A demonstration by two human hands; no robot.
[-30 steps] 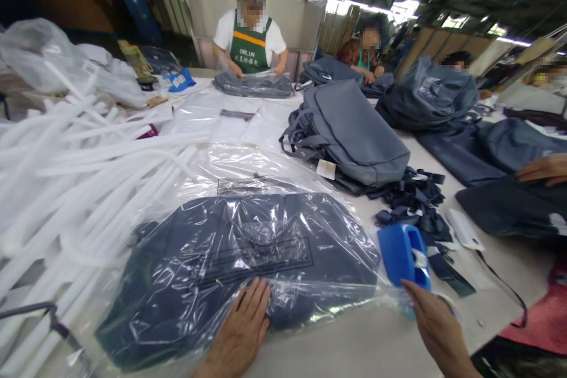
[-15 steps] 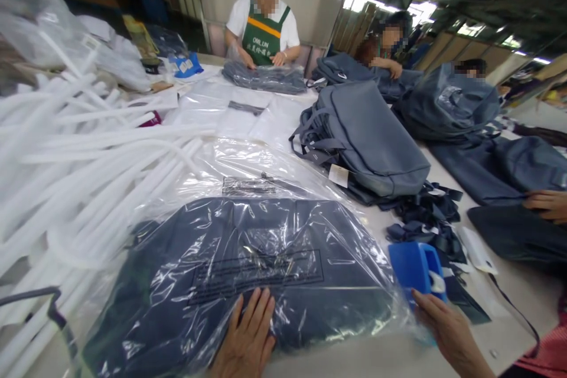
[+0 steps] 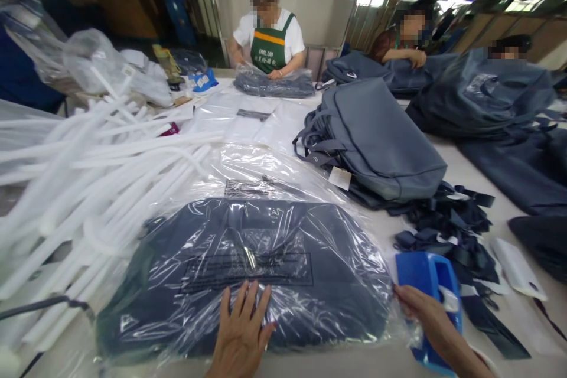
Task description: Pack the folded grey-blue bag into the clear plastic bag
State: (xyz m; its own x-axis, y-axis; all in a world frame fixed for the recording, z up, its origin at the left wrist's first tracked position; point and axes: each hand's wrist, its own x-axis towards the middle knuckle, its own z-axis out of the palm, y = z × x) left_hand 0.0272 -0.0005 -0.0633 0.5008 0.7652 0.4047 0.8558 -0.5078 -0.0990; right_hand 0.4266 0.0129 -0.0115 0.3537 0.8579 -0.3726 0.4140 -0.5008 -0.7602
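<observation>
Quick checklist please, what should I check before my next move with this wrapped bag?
1. Dark bag inside the clear plastic: ok, covered across its face.
2. Left hand steadying it: ok, spread flat on the near side.
3. Right hand at the plastic's right edge: ok; whether it grips firmly, cannot tell.
4. Plastic smooth: not ok, wrinkled over the bag.
5. Blue plastic object clear of the right hand: cannot tell; they overlap in this view.

We hold our left hand [image 3: 239,331] palm down, fingers [image 3: 250,302] fanned and pointing forward. Our right hand [image 3: 419,307] angles inward, its fingers close together, the bare forearm [image 3: 463,354] slanting behind.
</observation>
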